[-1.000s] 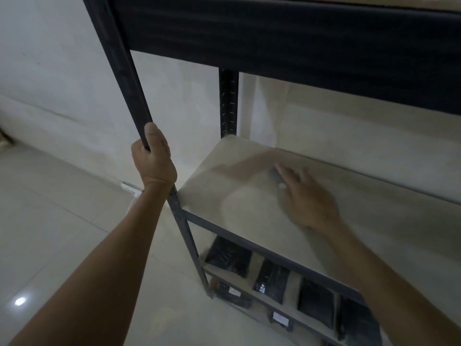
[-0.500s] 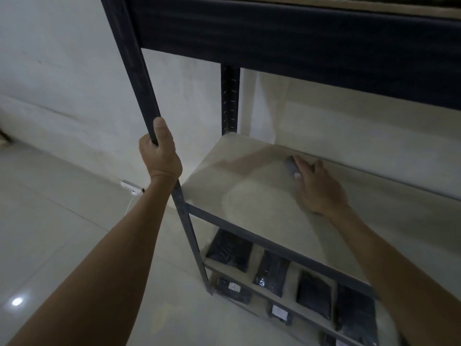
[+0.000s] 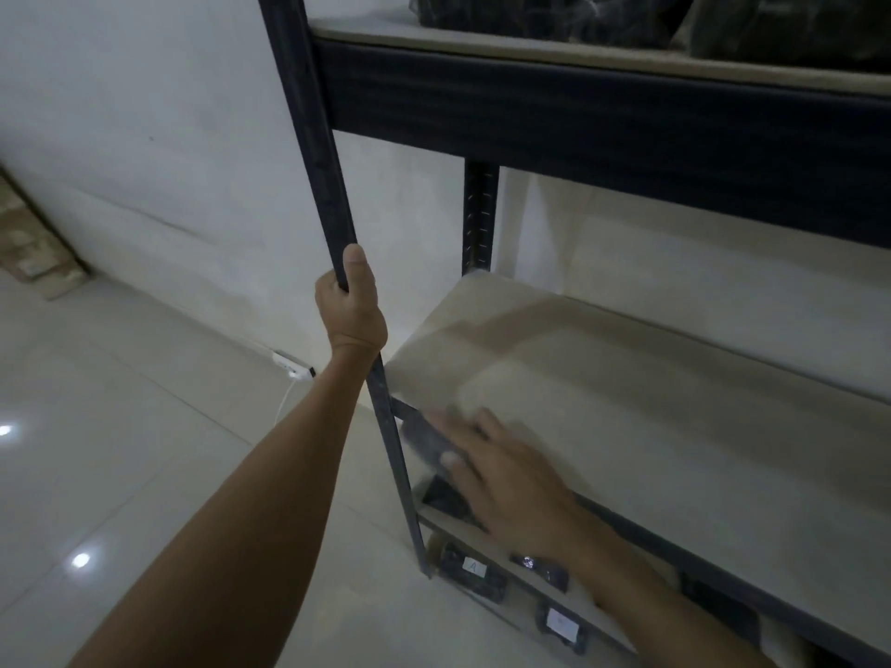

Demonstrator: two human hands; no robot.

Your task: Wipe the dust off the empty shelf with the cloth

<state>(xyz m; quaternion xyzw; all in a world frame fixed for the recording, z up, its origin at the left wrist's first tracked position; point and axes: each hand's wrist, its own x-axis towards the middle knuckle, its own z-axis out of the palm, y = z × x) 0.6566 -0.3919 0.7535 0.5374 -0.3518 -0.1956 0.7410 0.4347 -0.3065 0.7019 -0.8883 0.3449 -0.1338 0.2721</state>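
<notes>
The empty shelf (image 3: pixel 627 402) is a pale board in a dark metal rack. My right hand (image 3: pixel 511 479) lies flat at the board's front left corner, pressing a dark grey cloth (image 3: pixel 426 438) that sticks out past my fingertips over the front rail. The hand and cloth are blurred with motion. My left hand (image 3: pixel 349 306) is wrapped around the rack's front left upright post (image 3: pixel 318 151), just above the level of the empty board.
The upper shelf (image 3: pixel 578 55) carries dark bags. Lower shelves hold several dark packets with white labels (image 3: pixel 475 568). A white wall stands behind the rack. On the tiled floor at left lie a white power strip (image 3: pixel 291 366) and cardboard boxes (image 3: pixel 29 243).
My right hand has swept the cloth from the back middle of the board forward and left to the front left corner. The view has tilted upward. My left hand still grips the post.
</notes>
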